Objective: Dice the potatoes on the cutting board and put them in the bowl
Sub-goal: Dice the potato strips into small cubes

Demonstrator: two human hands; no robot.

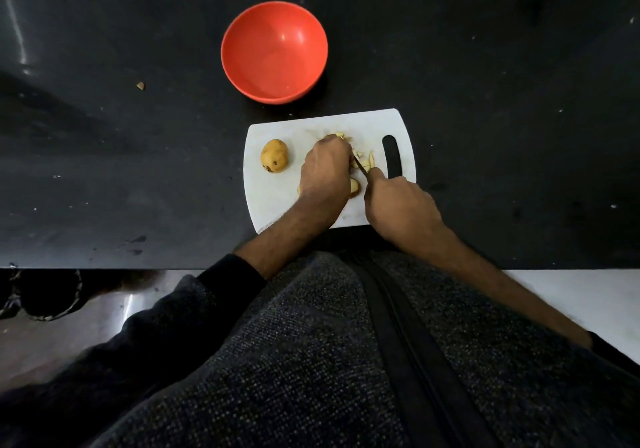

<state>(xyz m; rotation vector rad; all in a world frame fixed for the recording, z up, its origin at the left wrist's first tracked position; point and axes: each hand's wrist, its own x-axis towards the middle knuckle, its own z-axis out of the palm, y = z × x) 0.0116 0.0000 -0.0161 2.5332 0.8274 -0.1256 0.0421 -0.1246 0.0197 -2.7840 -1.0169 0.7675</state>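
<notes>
Both hands work over the white cutting board (263, 201) in the head view. Left hand (325, 174) lies knuckles-up on the middle of the board, its fingers curled down over pale potato pieces (363, 162); exactly what the fingertips pinch is hidden beneath the hand. Right hand (398, 205) is closed around the handle of a knife (362, 167), whose dark blade slants up and left from the fist to the cut pieces just beside the left hand's fingers. More pieces lie at the far side of the left hand, and a larger cut chunk (354, 188) shows between the two hands. One whole, unpeeled potato (274, 155) sits alone on the left part of the board, apart from the hands. A dark slot handle (392, 156) runs along the board's right side. Beyond the board, on the black counter (138, 153), stands the red bowl (274, 52), with nothing visible inside it. A small scrap (140, 85) lies on the counter off to the left. No writing or brand mark can be read anywhere.
</notes>
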